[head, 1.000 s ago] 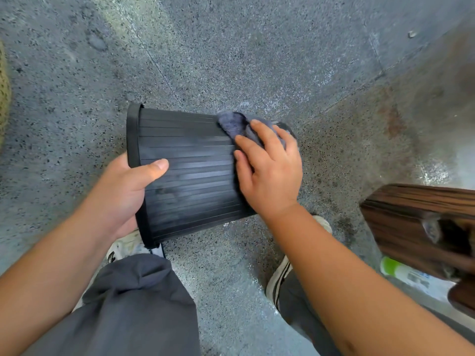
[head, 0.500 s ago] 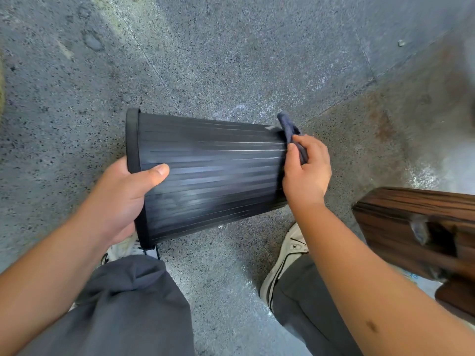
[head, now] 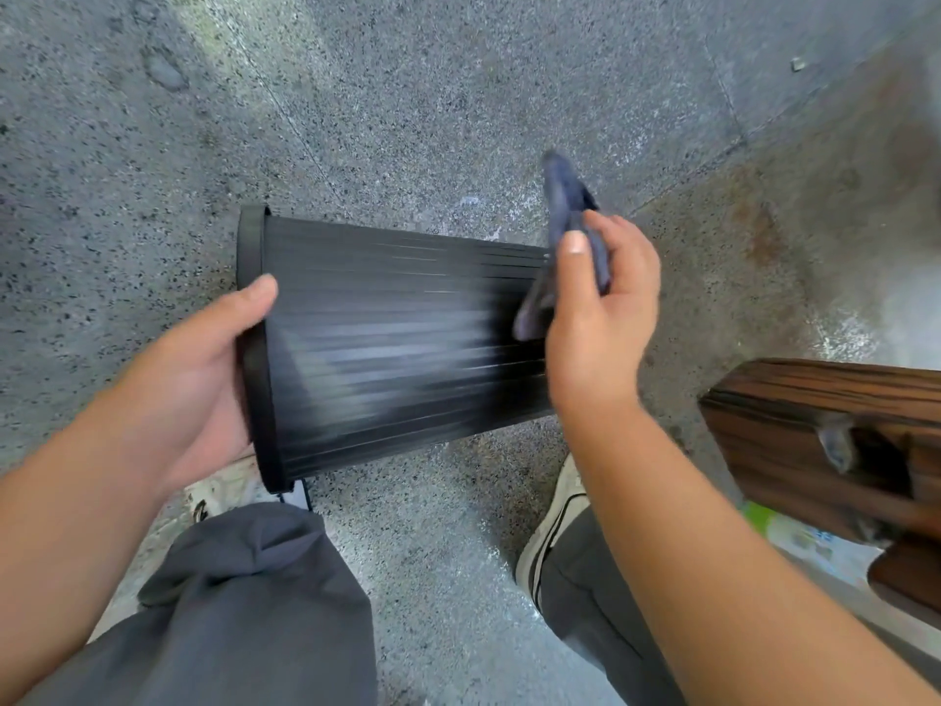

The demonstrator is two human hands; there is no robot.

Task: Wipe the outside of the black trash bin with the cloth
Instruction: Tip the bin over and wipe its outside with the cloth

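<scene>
A: Where is the black trash bin (head: 397, 343) found?

B: It is held off the speckled floor (head: 407, 119) on its side, near the middle of the view, with the rimmed open end turned to nine o'clock and the narrower base to three o'clock. Its ribbed wall is blurred.

A: How is it gripped?

B: The rim is clamped by the left hand (head: 203, 369) from eight o'clock, the thumb laid over the outer wall. The other fingers are hidden behind the rim.

A: And the cloth (head: 570, 221)?

B: It is pinched in the right hand (head: 601, 308) at the base end of the bin, at about two o'clock from the bin's middle. The thumb is pressed on the cloth and the fingers are curled behind it. One end sticks up toward twelve o'clock; a lower flap hangs against the wall near the base.

A: What else is seen?

B: Grey trouser legs (head: 254, 619) and a white shoe (head: 555, 532) are seen at six o'clock. A dark wooden piece (head: 814, 430) is seen at four o'clock, well apart from the bin.
</scene>
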